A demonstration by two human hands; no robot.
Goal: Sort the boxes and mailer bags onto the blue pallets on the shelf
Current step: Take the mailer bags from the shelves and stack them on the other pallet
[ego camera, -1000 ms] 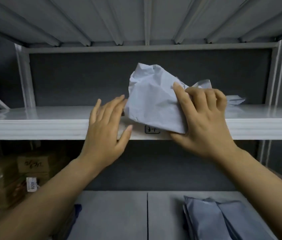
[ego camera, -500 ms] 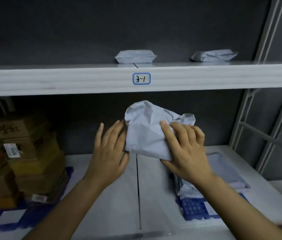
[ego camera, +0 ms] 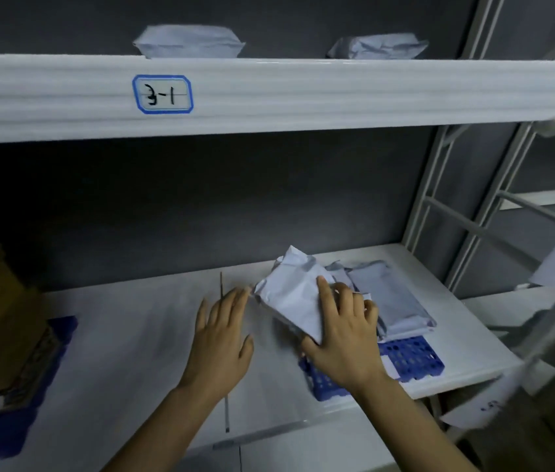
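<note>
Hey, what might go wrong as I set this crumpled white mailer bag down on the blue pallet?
1. The white mailer bag, held in your right hand, hangs past the left edge of the blue pallet; released there, it may slide onto the shelf.
2. It is crumpled and bulky, so it may tip off the flat grey bags.

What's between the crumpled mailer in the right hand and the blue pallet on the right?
Nothing visible blocks it. The right hand holds the crumpled mailer over the blue pallet, which already carries flat mailer bags; the left hand lies open beside it.
</note>
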